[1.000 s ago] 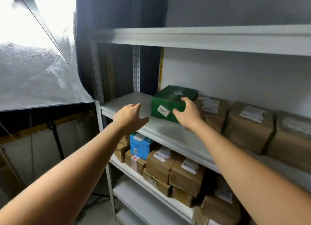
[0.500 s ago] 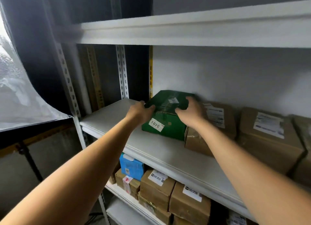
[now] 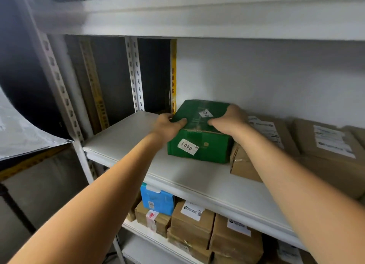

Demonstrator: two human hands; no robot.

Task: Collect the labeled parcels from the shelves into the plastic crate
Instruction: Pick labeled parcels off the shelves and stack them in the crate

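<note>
Reach became grip
The left hand (image 3: 167, 126) and right hand (image 3: 227, 121) curl fingers (image 3: 180, 122) round the green labelled cardboard parcel (image 3: 199, 143), lift likely next

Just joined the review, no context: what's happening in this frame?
A person grips the green box labelled 0401 with both hands: left hand at its left edge, right hand over its top right. The box appears to sit on the white shelf, against a brown cardboard parcel. More labelled parcels fill the shelf below.
</note>
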